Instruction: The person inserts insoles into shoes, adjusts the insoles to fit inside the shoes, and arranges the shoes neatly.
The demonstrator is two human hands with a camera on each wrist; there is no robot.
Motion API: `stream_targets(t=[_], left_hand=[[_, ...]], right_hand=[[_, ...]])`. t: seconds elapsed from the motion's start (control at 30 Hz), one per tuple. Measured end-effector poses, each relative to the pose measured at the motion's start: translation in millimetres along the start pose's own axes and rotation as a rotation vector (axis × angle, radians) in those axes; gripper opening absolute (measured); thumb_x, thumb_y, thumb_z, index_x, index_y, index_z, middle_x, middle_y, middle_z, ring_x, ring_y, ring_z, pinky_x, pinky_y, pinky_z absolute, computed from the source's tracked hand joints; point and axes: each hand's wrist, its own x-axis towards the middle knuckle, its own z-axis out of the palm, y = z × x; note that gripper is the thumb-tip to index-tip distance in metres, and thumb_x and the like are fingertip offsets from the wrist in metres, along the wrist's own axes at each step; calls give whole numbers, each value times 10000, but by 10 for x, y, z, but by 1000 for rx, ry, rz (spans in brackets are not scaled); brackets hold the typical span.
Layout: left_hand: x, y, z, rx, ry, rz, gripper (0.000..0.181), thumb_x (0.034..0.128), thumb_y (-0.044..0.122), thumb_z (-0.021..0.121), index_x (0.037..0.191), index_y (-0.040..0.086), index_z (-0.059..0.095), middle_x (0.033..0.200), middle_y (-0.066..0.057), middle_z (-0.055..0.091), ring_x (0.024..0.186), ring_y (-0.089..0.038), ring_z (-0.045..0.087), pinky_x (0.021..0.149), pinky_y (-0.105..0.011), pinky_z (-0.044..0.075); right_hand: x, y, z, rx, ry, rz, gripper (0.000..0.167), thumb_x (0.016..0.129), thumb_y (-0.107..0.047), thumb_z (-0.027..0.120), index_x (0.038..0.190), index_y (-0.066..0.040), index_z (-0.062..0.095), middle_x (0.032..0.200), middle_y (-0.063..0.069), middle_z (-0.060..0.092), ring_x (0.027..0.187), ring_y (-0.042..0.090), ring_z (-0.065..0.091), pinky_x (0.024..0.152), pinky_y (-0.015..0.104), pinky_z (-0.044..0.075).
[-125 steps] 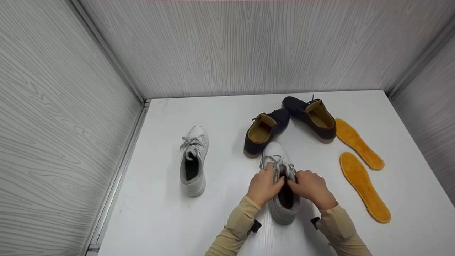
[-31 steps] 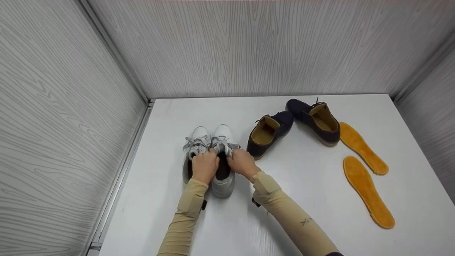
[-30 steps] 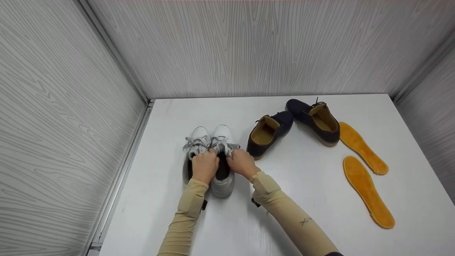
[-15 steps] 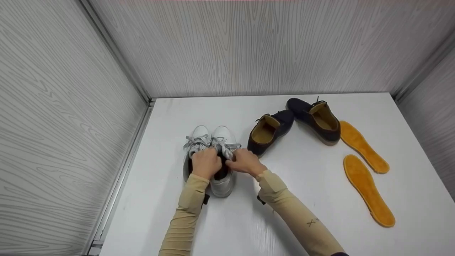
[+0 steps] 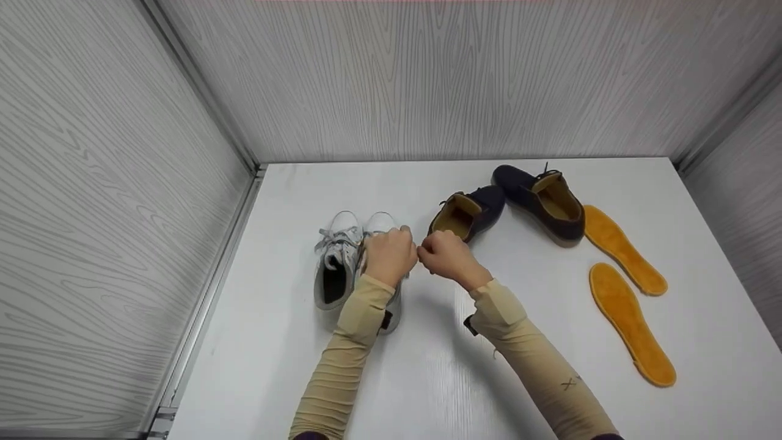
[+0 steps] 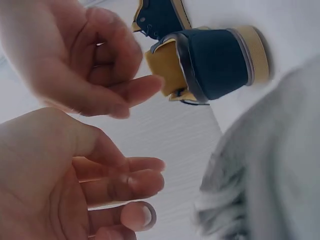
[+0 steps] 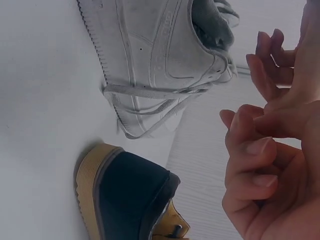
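Two white lace-up sneakers stand side by side, toes pointing away. The left sneaker point(image 5: 325, 275) shows fully; the right sneaker point(image 5: 380, 221) is partly covered by my left hand point(image 5: 390, 256) and forearm. That hand hovers above its laces. Close beside it, my right hand point(image 5: 451, 255) is raised in front of a navy shoe point(image 5: 490, 201) with a tan lining. Both wrist views show loosely bent fingers with nothing between them: my left hand point(image 6: 55, 175) lies below in the left wrist view, my right hand point(image 7: 275, 175) at the lower right in the right wrist view.
A second navy shoe point(image 5: 516, 177) touches the first at the toe, behind and to the right. Two orange insoles point(image 5: 632, 324) lie on the white table point(image 5: 525, 342) at the right. Grey wood-grain panels point(image 5: 427, 79) enclose the back and sides.
Over four seconds the right sneaker moved left, next to the other sneaker. In the last half second both hands released it, lifted off and moved right and away from me.
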Motion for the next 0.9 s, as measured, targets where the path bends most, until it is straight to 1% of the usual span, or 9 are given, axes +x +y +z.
stream_targets(t=[0.1,0.2,0.27,0.37,0.47,0.53,0.63,0.77,0.9], left_hand=[[64,31,17,-53,-42,-4,165,886,145,614,756,49,651,721,-143,683,608,-335,666,512,-469,518],[148,55,32,-127,-86,11,160,898,123,608,783,22,655,764,-171,690,656,-360,677,554,-475,535],[217,77,44,-191,-124,20,166,915,109,603,794,5,652,784,-188,685,680,-368,679,578,-472,542],[344,132,71,-279,-201,23,186,945,99,580,814,-11,653,826,-200,682,729,-366,684,636,-462,548],[474,215,128,-321,-270,13,203,960,110,549,852,-13,669,889,-197,693,798,-358,691,695,-453,548],[553,275,173,-310,-310,-4,212,964,120,535,892,-8,687,938,-184,704,844,-349,696,727,-444,550],[646,354,244,-271,-343,-37,219,968,137,538,957,6,713,999,-161,713,894,-335,699,754,-433,556],[725,444,335,-215,-350,-53,233,988,155,538,1016,32,733,1030,-140,717,910,-313,703,762,-412,566],[776,508,437,-172,-353,-60,258,1012,168,514,1074,56,737,1062,-124,717,931,-298,704,769,-402,570]], right_hand=[[4,33,-33,-25,54,25,325,871,-115,576,546,-114,568,493,-50,467,472,130,453,473,314,374],[12,86,-72,-48,104,72,362,868,-132,588,523,-142,480,516,-51,394,513,178,417,490,344,351],[20,134,-103,-60,133,114,381,870,-141,596,518,-159,450,521,-50,390,530,197,429,499,356,356],[25,223,-158,-79,168,192,392,869,-171,599,513,-165,436,520,-47,404,531,203,451,494,360,364],[23,332,-212,-98,194,277,392,872,-192,589,513,-160,436,523,-35,418,524,205,455,488,366,367],[24,408,-239,-116,201,325,396,880,-206,579,515,-152,437,529,-18,435,526,216,465,489,381,382],[37,510,-263,-148,222,380,395,893,-220,573,530,-143,438,571,24,478,560,251,499,516,432,427],[54,627,-259,-178,237,429,391,908,-245,567,558,-130,437,636,88,540,620,310,564,565,495,480],[56,717,-222,-177,220,455,390,929,-268,564,587,-113,457,685,133,588,673,357,614,597,514,499]])
